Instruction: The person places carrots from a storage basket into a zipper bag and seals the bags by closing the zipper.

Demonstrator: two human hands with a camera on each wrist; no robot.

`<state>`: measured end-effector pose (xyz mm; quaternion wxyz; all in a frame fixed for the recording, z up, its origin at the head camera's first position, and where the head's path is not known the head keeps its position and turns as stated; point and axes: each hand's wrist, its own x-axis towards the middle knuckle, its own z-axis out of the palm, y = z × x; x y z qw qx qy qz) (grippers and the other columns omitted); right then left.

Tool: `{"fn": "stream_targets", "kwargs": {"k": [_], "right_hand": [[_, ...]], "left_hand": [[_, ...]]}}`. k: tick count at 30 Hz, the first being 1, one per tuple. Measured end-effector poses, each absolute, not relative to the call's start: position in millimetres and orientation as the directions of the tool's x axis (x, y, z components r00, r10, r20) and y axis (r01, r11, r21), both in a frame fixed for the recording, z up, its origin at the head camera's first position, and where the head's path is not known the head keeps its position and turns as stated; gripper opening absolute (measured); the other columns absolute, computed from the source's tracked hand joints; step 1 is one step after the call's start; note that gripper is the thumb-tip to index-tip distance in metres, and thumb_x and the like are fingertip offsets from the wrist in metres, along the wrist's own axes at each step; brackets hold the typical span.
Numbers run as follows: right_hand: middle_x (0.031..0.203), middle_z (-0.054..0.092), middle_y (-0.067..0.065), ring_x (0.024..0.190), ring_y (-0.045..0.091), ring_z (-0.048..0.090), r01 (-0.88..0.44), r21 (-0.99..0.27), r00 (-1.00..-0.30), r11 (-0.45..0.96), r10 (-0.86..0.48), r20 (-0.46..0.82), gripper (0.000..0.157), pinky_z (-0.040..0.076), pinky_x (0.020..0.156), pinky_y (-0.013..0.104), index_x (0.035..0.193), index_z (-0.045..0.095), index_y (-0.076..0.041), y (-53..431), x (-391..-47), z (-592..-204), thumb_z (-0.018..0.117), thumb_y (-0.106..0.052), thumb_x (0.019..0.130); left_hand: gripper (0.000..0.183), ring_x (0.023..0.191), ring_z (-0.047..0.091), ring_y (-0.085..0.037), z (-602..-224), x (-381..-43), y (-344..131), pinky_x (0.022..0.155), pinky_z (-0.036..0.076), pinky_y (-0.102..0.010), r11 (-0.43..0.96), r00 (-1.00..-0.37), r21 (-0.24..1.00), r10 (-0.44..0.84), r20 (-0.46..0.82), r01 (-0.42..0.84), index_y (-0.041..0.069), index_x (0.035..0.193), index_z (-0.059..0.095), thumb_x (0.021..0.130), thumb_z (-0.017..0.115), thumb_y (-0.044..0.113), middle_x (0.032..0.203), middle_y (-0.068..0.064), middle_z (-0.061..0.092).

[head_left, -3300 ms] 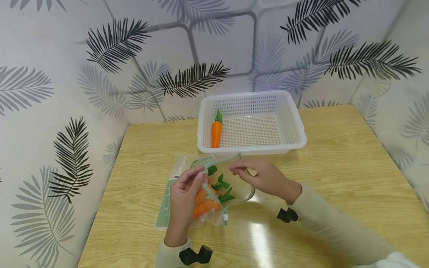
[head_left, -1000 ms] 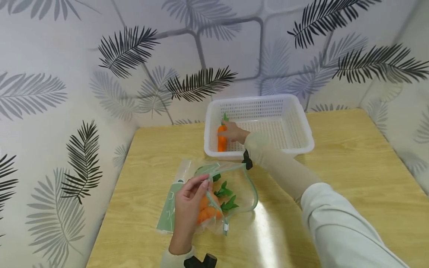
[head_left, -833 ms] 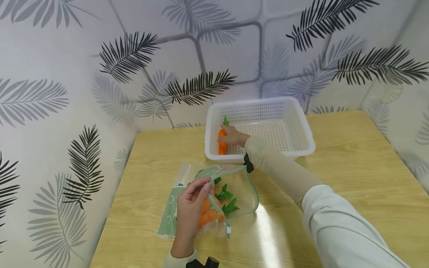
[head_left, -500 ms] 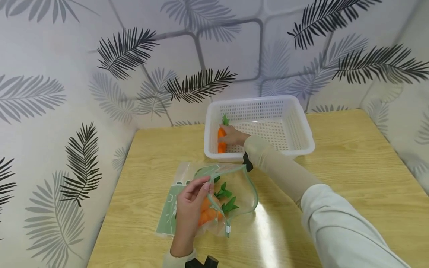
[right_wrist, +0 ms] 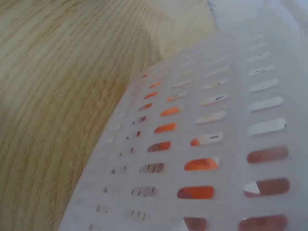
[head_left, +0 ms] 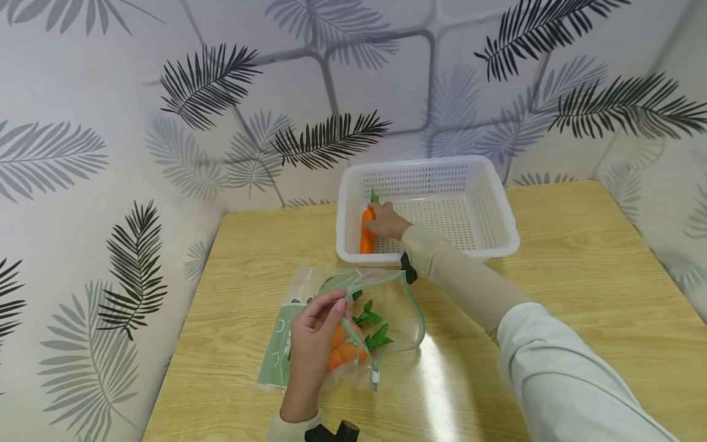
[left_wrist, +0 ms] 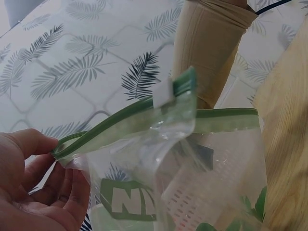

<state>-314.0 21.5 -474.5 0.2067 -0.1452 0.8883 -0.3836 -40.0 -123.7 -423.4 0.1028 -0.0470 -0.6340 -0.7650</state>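
My left hand [head_left: 312, 337] pinches the green-edged mouth of a clear zip bag [head_left: 405, 316], which lies on the table with its mouth spread apart. Inside the bag are orange carrots [head_left: 342, 355] with green leafy tops. In the left wrist view, thumb and fingertips hold the bag's green zip strip [left_wrist: 120, 113]; a white slider [left_wrist: 162, 94] sits at its end. Reaching into the white basket [head_left: 442, 215], my right hand [head_left: 388, 221] grips a single carrot [head_left: 366, 240] near its leafy top. In the right wrist view the basket wall [right_wrist: 231, 134] hides most of that hand.
The slotted basket stands at the back of the wooden table [head_left: 563, 294], close to the leaf-patterned backdrop [head_left: 221, 153]. The bag lies in front of it, slightly left. My right forearm [head_left: 464, 282] crosses over the basket's front rim.
My right hand has gone from beside the bag mouth into the basket and taken hold of the carrot, which has now shifted slightly right and tilted. The left hand keeps its pinch on the bag.
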Motion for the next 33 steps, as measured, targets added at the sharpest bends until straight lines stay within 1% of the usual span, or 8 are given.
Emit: {"fn": "stream_targets", "kwargs": {"k": [5, 7, 10, 14, 18, 21, 26, 33], "right_hand": [[0.144, 0.012, 0.027, 0.128, 0.037, 0.026, -0.095, -0.718, -0.848, 0.689, -0.433, -0.304, 0.066, 0.031, 0.102, 0.048, 0.148, 0.017, -0.009, 22.9, -313.1, -471.8, 0.049, -0.024, 0.093], [0.143, 0.016, 0.027, 0.129, 0.037, 0.025, -0.083, -0.710, -0.841, 0.699, -0.432, -0.326, 0.068, 0.030, 0.104, 0.048, 0.148, 0.014, -0.008, 24.1, -311.8, -469.6, 0.050, -0.024, 0.092], [0.138, 0.029, 0.027, 0.124, 0.035, 0.034, -0.046, -0.709, -0.842, 0.704, -0.409, -0.352, 0.068, 0.032, 0.102, 0.044, 0.146, 0.013, -0.004, 26.1, -309.4, -465.5, 0.050, -0.022, 0.092], [0.125, 0.045, 0.025, 0.104, 0.029, 0.047, -0.014, -0.714, -0.852, 0.699, -0.383, -0.358, 0.064, 0.039, 0.091, 0.039, 0.142, 0.012, -0.002, 27.1, -307.7, -463.3, 0.049, -0.021, 0.092], [0.113, 0.052, 0.021, 0.087, 0.026, 0.049, -0.020, -0.739, -0.874, 0.673, -0.370, -0.314, 0.059, 0.042, 0.076, 0.034, 0.139, 0.016, -0.002, 25.6, -309.3, -465.4, 0.047, -0.020, 0.093], [0.107, 0.053, 0.018, 0.083, 0.023, 0.049, -0.030, -0.775, -0.904, 0.631, -0.348, -0.249, 0.052, 0.042, 0.070, 0.031, 0.135, 0.023, -0.002, 24.6, -311.7, -468.3, 0.047, -0.020, 0.093], [0.107, 0.052, 0.018, 0.086, 0.025, 0.051, -0.075, -0.833, -0.934, 0.548, -0.331, -0.133, 0.038, 0.046, 0.072, 0.032, 0.123, 0.033, -0.002, 23.1, -314.3, -471.3, 0.050, -0.022, 0.094], [0.109, 0.052, 0.017, 0.088, 0.026, 0.052, -0.117, -0.848, -0.938, 0.517, -0.338, -0.077, 0.040, 0.046, 0.073, 0.033, 0.122, 0.037, -0.003, 23.9, -312.0, -466.5, 0.054, -0.026, 0.094]], "left_hand": [[0.022, 0.080, 0.060, -0.020, -421.8, -39.3, -124.1, 0.082, 0.051, -0.032, -0.160, -0.975, 0.963, -0.094, 0.202, 0.215, -0.006, 0.110, 0.062, 0.091, 0.059, 0.006, 0.093, -0.026, 0.062], [0.022, 0.081, 0.060, -0.021, -421.7, -39.0, -124.5, 0.084, 0.051, -0.033, -0.147, -0.975, 0.966, -0.094, 0.200, 0.212, -0.005, 0.110, 0.062, 0.091, 0.059, 0.007, 0.094, -0.025, 0.062], [0.022, 0.082, 0.061, -0.023, -421.6, -38.7, -124.9, 0.085, 0.050, -0.034, -0.138, -0.975, 0.968, -0.093, 0.199, 0.211, -0.004, 0.110, 0.063, 0.091, 0.059, 0.008, 0.094, -0.027, 0.061], [0.022, 0.079, 0.059, -0.022, -421.4, -38.4, -124.8, 0.082, 0.052, -0.032, -0.156, -0.975, 0.963, -0.084, 0.207, 0.218, -0.006, 0.110, 0.062, 0.091, 0.058, 0.006, 0.094, -0.033, 0.059], [0.022, 0.078, 0.059, -0.020, -420.5, -38.2, -125.0, 0.080, 0.052, -0.031, -0.165, -0.974, 0.961, -0.078, 0.213, 0.223, -0.008, 0.109, 0.061, 0.091, 0.058, 0.005, 0.094, -0.036, 0.057], [0.022, 0.078, 0.059, -0.020, -420.3, -38.2, -124.9, 0.080, 0.052, -0.031, -0.163, -0.974, 0.961, -0.078, 0.213, 0.223, -0.007, 0.109, 0.061, 0.092, 0.058, 0.005, 0.095, -0.037, 0.056], [0.022, 0.079, 0.059, -0.020, -420.4, -38.2, -124.8, 0.080, 0.052, -0.031, -0.162, -0.975, 0.962, -0.075, 0.211, 0.220, -0.007, 0.109, 0.061, 0.092, 0.058, 0.006, 0.096, -0.037, 0.056], [0.022, 0.079, 0.058, -0.021, -420.1, -37.5, -124.9, 0.080, 0.052, -0.031, -0.145, -0.975, 0.965, -0.079, 0.207, 0.217, -0.006, 0.109, 0.062, 0.091, 0.059, 0.007, 0.094, -0.034, 0.058]]}}
